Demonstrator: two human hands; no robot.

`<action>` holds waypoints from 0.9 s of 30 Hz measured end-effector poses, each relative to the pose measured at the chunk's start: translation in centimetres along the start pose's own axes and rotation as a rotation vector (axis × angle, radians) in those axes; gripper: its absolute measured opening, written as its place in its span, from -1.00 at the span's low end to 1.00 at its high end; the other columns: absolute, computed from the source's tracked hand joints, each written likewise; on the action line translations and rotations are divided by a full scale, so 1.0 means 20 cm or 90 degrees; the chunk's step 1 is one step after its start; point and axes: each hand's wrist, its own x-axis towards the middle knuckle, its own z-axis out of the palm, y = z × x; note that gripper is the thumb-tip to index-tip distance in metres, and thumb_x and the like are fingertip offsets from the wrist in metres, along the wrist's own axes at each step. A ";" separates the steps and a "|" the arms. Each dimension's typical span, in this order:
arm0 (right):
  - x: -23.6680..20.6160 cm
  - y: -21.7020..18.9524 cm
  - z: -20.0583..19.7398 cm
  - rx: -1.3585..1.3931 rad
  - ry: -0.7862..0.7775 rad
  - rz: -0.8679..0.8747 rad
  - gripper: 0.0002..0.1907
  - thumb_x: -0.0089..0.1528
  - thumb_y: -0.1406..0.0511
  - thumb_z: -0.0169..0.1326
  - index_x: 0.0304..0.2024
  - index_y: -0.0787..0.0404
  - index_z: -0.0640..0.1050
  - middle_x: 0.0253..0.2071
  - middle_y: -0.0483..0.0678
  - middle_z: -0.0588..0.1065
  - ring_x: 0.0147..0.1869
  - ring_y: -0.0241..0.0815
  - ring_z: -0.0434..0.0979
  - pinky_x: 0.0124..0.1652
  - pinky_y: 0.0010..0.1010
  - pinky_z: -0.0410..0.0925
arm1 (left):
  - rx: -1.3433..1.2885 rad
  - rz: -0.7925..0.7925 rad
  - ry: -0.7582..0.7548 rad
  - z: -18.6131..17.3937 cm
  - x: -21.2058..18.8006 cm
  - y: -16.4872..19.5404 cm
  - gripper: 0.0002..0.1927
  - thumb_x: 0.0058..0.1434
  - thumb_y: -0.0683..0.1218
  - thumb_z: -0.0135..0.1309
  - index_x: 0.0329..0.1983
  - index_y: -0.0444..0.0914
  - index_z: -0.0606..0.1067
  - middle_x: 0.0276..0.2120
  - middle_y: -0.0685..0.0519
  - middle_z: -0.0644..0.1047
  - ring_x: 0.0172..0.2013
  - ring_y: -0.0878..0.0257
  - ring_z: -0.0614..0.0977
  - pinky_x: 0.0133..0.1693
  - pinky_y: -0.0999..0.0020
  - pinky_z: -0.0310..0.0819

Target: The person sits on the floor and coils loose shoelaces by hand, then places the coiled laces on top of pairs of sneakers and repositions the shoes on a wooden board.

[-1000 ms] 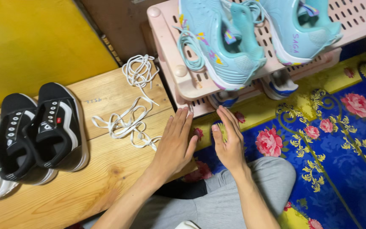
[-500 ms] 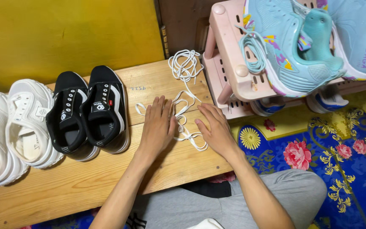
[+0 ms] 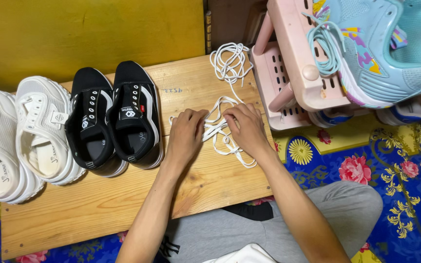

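Left hand (image 3: 185, 134): fingers curled, resting on wooden board (image 3: 98, 199), fingertips pinching strands of white shoelaces (image 3: 222, 126). Right hand (image 3: 247, 127): fingers bent, likewise gripping the white shoelaces, just beside the left hand. Both hands closed on laces, palms down.

White shoelaces: loose tangle on the board between and under the hands; a further coiled bundle lay beyond, near the board's far edge, next to the pink rack (image 3: 288, 83).

Black sneakers (image 3: 115, 119): pair, unlaced, white eyelets, small white square label with dark emblem on each tongue, a small red tab on the side of the right one; stood just left of the left hand, touching one another.

White sneakers (image 3: 20, 136): pair, at the board's left end, small tag on the tongue, grey printed insole marks; beside the black pair.

Pink rack: plastic, slotted shelves, right of the board. Light blue sneaker (image 3: 381, 53) on the upper shelf, coloured patches on the side, blue laces hanging over the rim.

Blue floral mat (image 3: 405, 165): red and yellow flowers, under the rack and the grey-trousered knee (image 3: 337, 214).
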 end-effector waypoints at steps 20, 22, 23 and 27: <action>-0.07 0.01 -0.03 0.069 0.035 -0.079 -0.82 0.19 0.38 0.23 -0.13 0.21 0.62 -0.12 -0.04 0.54 0.03 -0.02 0.47 0.05 -0.22 0.28 | -0.016 0.058 0.013 0.03 -0.05 0.02 -0.85 0.25 -0.09 0.25 -0.16 -0.24 0.62 -0.29 0.08 0.57 -0.21 0.13 0.53 -0.12 0.20 0.28; -0.07 0.01 -0.04 0.092 0.026 -0.081 -0.81 0.19 0.39 0.20 -0.12 0.21 0.62 -0.10 -0.05 0.55 0.06 -0.03 0.48 0.10 -0.24 0.30 | -0.029 0.059 0.028 0.03 -0.05 0.02 -0.86 0.25 -0.11 0.25 -0.17 -0.25 0.63 -0.31 0.08 0.58 -0.23 0.14 0.53 -0.14 0.21 0.29; -0.07 0.01 -0.04 0.104 0.021 -0.083 -0.81 0.20 0.40 0.19 -0.12 0.21 0.62 -0.09 -0.05 0.56 0.07 -0.03 0.49 0.12 -0.25 0.31 | -0.037 0.054 0.031 0.03 -0.05 0.02 -0.87 0.25 -0.12 0.26 -0.18 -0.25 0.64 -0.32 0.08 0.59 -0.25 0.14 0.53 -0.15 0.22 0.29; -0.07 0.00 -0.04 0.108 0.032 -0.092 -0.84 0.18 0.35 0.28 -0.19 0.22 0.63 -0.16 -0.04 0.55 0.01 -0.03 0.49 0.06 -0.25 0.32 | -0.060 0.053 0.041 0.04 -0.06 0.02 -0.87 0.25 -0.14 0.27 -0.17 -0.27 0.64 -0.32 0.08 0.60 -0.26 0.15 0.54 -0.14 0.23 0.31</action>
